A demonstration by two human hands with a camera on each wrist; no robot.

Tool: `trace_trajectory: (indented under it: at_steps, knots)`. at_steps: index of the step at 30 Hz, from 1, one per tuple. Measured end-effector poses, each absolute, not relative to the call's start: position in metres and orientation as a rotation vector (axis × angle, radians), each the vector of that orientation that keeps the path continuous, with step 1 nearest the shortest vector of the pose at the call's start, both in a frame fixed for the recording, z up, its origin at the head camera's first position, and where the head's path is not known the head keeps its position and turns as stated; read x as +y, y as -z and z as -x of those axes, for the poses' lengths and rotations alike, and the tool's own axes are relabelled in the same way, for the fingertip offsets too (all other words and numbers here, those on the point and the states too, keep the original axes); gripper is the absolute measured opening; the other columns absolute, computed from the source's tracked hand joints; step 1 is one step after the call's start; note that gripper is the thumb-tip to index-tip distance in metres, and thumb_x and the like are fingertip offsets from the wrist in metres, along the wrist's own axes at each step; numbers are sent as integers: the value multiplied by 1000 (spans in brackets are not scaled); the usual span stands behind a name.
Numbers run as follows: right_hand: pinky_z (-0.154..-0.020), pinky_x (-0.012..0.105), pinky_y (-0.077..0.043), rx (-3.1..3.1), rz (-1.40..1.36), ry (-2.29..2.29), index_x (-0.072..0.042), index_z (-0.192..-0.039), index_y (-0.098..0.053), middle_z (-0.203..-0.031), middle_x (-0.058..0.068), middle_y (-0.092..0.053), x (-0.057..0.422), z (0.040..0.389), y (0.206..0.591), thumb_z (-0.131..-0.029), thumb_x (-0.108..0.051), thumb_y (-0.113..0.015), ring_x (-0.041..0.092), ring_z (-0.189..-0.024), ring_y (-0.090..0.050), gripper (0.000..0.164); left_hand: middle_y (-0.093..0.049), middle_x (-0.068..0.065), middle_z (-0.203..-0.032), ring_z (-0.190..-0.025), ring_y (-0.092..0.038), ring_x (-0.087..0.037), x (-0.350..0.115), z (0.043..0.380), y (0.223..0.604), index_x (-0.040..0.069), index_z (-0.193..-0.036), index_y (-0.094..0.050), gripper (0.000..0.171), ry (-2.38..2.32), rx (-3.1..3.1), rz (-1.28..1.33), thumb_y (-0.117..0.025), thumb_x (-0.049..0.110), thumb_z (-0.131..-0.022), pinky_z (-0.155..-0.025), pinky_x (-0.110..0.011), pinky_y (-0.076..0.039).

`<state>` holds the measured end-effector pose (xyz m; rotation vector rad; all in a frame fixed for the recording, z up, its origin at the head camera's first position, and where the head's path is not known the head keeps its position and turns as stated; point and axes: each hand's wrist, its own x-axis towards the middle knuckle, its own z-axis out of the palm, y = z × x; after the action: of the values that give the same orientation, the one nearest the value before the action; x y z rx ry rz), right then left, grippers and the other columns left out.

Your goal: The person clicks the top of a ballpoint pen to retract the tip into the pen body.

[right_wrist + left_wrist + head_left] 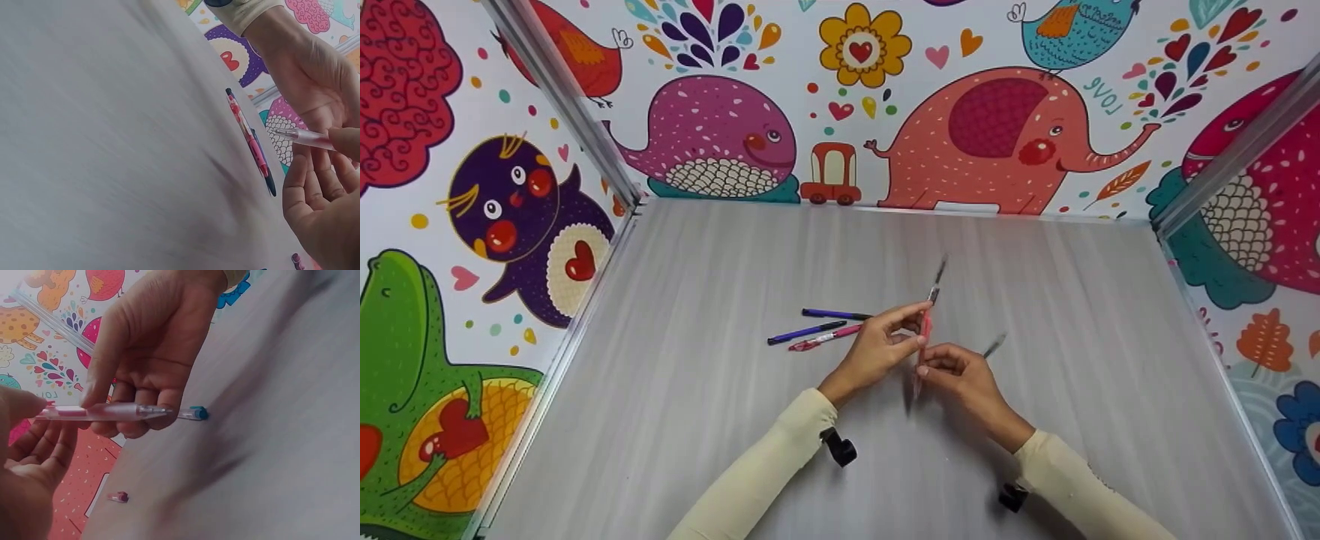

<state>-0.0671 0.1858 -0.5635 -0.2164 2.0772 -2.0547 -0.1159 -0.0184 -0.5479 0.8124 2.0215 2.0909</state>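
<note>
A pink pen with a clear tip end is held off the table between both hands, its point towards the wearer. My left hand pinches its far part with thumb and fingertips. Nearer the tip, my right hand pinches it between thumb and fingers. In the left wrist view, the right thumb presses on the barrel from above. Beyond the right hand lies a pen with a teal end, its rest hidden by the fingers. Another slim pen shows past the left fingertips.
Left of the hands, two blue pens and a red-and-pink pen lie close together on the grey wood-grain table. Walls printed with cartoon animals and metal frame posts border the table. Black wrist cameras hang by both sleeves.
</note>
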Motion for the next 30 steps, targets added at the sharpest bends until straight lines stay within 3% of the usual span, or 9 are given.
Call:
trace_trajectory:
  at_steps: [19, 30]
  knots:
    - [-85, 36, -65, 1921, 169, 2073, 19, -122, -65, -103, 11, -79, 190, 66, 567, -101, -1, -75, 16, -93, -78, 31, -73, -17, -123, -112, -69, -18, -18, 116, 551, -4, -148, -64, 46, -2111, 2031, -792, -74, -3, -103, -99, -36, -61]
    - [-83, 33, -64, 1869, 117, 2082, 16, -123, -67, -100, 5, -80, 188, 65, 562, -102, -2, -75, 15, -91, -77, 29, -75, -16, -119, -110, -70, -17, -18, 116, 550, -4, -142, -69, 41, -2102, 2057, -762, -76, -1, -102, -102, -52, -58]
